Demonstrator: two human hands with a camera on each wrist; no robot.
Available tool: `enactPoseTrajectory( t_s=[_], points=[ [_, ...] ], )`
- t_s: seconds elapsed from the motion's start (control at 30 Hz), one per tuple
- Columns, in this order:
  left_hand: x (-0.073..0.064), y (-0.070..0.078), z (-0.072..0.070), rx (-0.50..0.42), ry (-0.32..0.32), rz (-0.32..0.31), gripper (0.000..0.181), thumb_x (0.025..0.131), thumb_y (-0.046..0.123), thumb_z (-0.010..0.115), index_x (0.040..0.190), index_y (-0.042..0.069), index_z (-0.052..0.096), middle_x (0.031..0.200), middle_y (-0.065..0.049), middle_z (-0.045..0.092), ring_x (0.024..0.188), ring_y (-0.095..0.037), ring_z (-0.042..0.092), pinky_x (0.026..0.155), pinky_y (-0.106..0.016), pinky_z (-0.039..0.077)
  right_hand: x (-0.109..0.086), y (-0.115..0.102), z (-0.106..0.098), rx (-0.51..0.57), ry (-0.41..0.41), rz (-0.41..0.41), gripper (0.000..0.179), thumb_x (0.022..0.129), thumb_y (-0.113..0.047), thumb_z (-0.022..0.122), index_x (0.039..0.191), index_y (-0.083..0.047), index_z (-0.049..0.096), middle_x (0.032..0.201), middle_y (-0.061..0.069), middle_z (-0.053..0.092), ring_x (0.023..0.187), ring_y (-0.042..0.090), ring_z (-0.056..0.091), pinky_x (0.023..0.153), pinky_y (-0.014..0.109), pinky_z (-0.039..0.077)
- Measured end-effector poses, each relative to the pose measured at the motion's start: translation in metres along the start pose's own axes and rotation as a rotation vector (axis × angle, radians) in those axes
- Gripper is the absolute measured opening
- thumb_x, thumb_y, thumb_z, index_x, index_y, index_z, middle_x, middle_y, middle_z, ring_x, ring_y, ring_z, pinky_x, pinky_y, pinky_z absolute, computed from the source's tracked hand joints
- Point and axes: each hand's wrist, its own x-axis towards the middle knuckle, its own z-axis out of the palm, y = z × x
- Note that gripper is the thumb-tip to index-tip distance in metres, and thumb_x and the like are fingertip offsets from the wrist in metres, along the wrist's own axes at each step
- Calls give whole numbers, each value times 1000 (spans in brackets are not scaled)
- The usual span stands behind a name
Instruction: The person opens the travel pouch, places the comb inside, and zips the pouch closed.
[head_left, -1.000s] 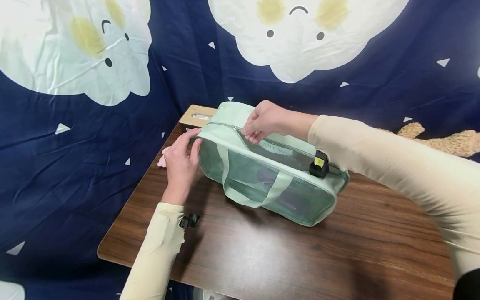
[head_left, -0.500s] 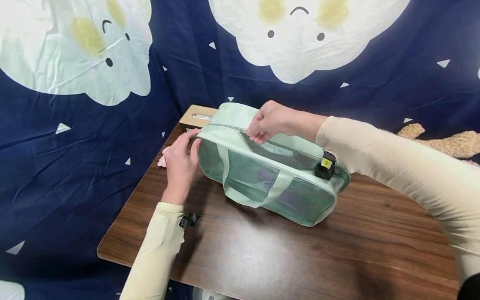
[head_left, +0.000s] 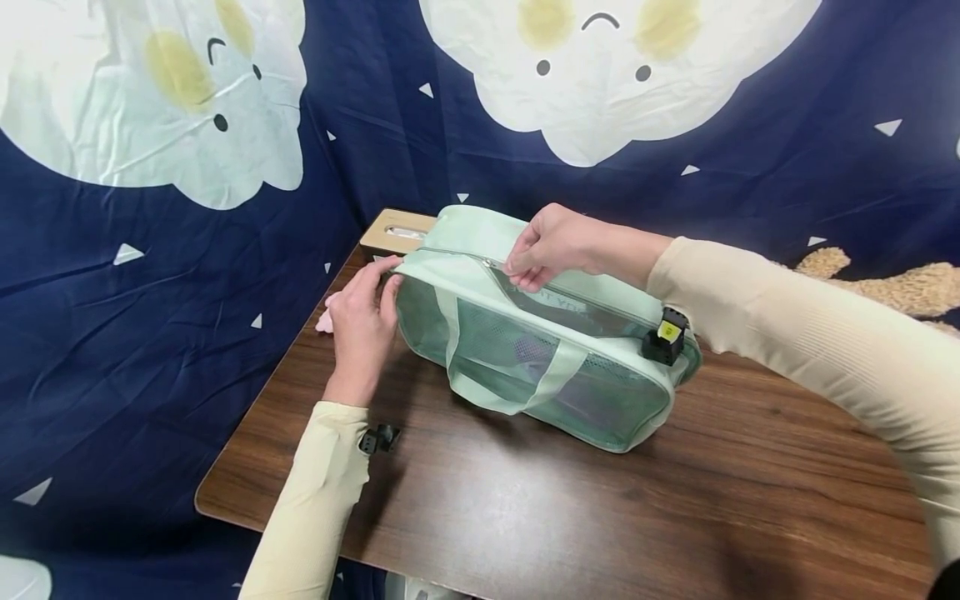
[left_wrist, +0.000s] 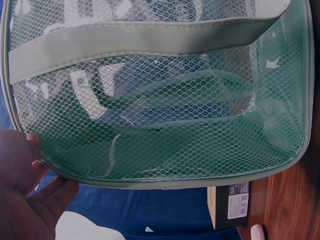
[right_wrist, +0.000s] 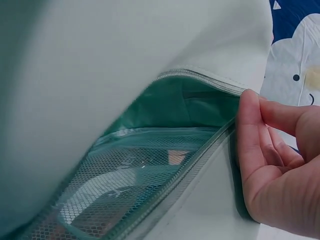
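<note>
A mint-green bag point(head_left: 491, 333) with see-through mesh sides stands upright on the table, its strap handle point(head_left: 555, 375) hanging down the front. My left hand point(head_left: 362, 317) grips the bag's upper left corner; in the left wrist view its thumb and fingers pinch the piped edge. My right hand point(head_left: 551, 248) pinches the zipper's pull at the top, hiding most of it. Left of those fingers the zipper point(head_left: 450, 250) is joined, and to their right it gapes. Through the gap, the right wrist view shows a green lining point(right_wrist: 165, 102) and inner mesh point(right_wrist: 135, 165).
Behind the bag's left end is a wood-topped tissue box point(head_left: 393, 229). A small pink object point(head_left: 325, 323) lies beside my left hand. A fuzzy tan thing point(head_left: 911, 283) is at the back right. Navy cloth point(head_left: 375, 108) with cloud faces hangs around the table point(head_left: 525, 508).
My right hand has slid a little to the right along the bag's top, and the joined stretch of zipper behind it is longer. My left hand and the bag have barely moved.
</note>
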Motion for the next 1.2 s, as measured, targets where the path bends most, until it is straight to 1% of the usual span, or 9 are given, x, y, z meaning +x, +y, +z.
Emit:
enactPoseTrajectory(
  t_s=[0.17,0.37,0.6,0.87,1.13,1.2],
  points=[
    [0,0,0,-2,-3,-8,21,97,8,69,115,-2,73,110,-21,75,100,-38,73,83,-51,55,-3,2,-2,-6,-3,10,20,99,2,65,111,17,68,76,9,72,65,12,67,67,25,60],
    [0,0,2,-9,24,-15,18,95,4,71,112,-1,74,107,-20,76,97,-38,73,80,-52,55,-8,8,-4,-12,-2,17,23,98,3,64,114,19,66,75,8,71,66,13,66,68,25,59],
    [0,0,1,0,14,-13,19,95,8,71,112,-1,74,107,-20,76,97,-37,73,81,-52,55,-16,14,-7,-26,-4,10,20,98,4,65,113,17,68,75,6,72,66,12,67,68,26,60],
    [1,1,0,4,12,-2,19,96,9,70,112,-2,73,107,-21,76,96,-37,74,80,-51,56,-28,17,-14,-67,-18,10,21,100,1,63,114,16,68,80,8,73,71,14,68,72,27,60],
    [3,2,-1,7,23,8,18,95,9,71,110,-1,74,105,-20,76,95,-37,74,79,-52,55,-37,20,-20,-50,-30,11,24,100,1,63,117,17,66,81,8,73,71,13,68,72,27,60],
    [3,2,0,-4,25,0,17,95,7,71,110,-1,74,105,-20,76,94,-36,74,80,-51,55,-39,21,-21,-51,-34,12,23,99,1,63,117,17,67,81,8,73,71,13,68,71,27,60]
  ],
)
